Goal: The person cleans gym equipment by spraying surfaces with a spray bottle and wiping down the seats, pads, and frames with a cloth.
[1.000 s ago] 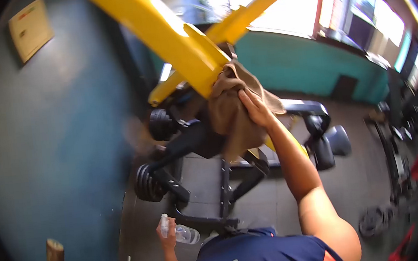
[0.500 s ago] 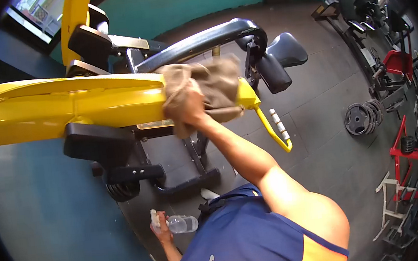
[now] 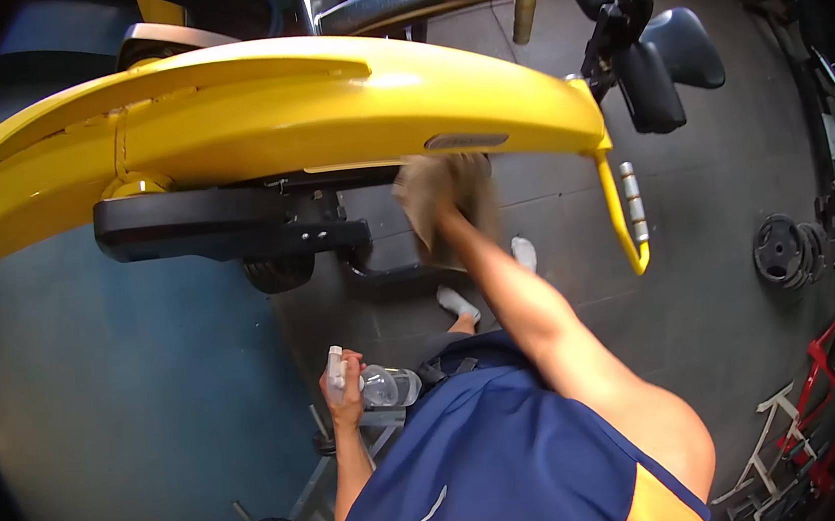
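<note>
A clear spray bottle [image 3: 390, 387] is held in my left hand [image 3: 345, 386], low at the left of my body, its white nozzle up by the fingers. My right hand [image 3: 448, 207] grips a brown cloth [image 3: 419, 198], blurred by motion, at the lower edge of the yellow machine beam [image 3: 272, 104]. Folds of cloth cover most of the right fingers. Just above the cloth, a small label plate [image 3: 466, 140] shows on the beam.
Black padded parts [image 3: 192, 220] sit under the beam at the left. A yellow handle [image 3: 625, 220] hangs from its right end, near a black seat [image 3: 681, 47]. Weight plates [image 3: 781, 248] and a red frame [image 3: 830, 371] stand at the right.
My right hand and the cloth have moved off the top of the beam to its lower edge. The beam fills more of the view. The bottle is still in my left hand.
</note>
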`<state>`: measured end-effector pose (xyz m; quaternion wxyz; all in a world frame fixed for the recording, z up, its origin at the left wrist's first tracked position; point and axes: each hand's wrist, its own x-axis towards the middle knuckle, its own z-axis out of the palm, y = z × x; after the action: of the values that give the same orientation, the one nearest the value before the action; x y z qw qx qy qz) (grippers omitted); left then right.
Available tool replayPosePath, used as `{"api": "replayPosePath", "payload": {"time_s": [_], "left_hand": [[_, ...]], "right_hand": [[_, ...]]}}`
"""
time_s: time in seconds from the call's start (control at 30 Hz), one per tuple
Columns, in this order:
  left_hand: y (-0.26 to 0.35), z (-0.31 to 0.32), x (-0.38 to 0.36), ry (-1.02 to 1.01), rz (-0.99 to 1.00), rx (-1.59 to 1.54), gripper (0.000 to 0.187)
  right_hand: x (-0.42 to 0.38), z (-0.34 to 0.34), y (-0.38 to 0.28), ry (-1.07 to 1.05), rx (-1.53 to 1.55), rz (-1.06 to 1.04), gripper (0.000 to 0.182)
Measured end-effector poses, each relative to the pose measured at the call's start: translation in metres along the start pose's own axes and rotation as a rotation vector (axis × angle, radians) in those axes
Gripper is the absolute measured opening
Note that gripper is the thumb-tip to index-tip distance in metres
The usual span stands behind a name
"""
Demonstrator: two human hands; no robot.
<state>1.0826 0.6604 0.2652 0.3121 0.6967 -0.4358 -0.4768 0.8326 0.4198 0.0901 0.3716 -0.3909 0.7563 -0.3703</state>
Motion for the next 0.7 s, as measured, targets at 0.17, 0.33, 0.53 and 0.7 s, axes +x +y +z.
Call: {"api": "replayPosePath", "payload": {"time_s": [0.17,0.33,0.53,0.7], "left_hand": [[-0.033,-0.03,-0.006,0.034,-0.017,-0.054,0.021],[-0.067,-0.054,0.001,-0.06,-0.051,0.059,0.018],[-0.091,-0.074,0.003,-0.039,-0.115,0.077,0.019],[-0.086,-0.07,0.004,-0.025,-0.097,0.066,0.018]], "right_hand": [[-0.001,0.002,-0.098,-0.148,0.028,-0.798,0.033],[0.003,-0.028,-0.068,-0.123,0.068,-0.828,0.028],[-0.019,-0.018,-0.129,-0.094,-0.516,-1.154,0.024],[0.008,-0.031,-0.018,0.173,0.022,-0.773,0.03]]}}
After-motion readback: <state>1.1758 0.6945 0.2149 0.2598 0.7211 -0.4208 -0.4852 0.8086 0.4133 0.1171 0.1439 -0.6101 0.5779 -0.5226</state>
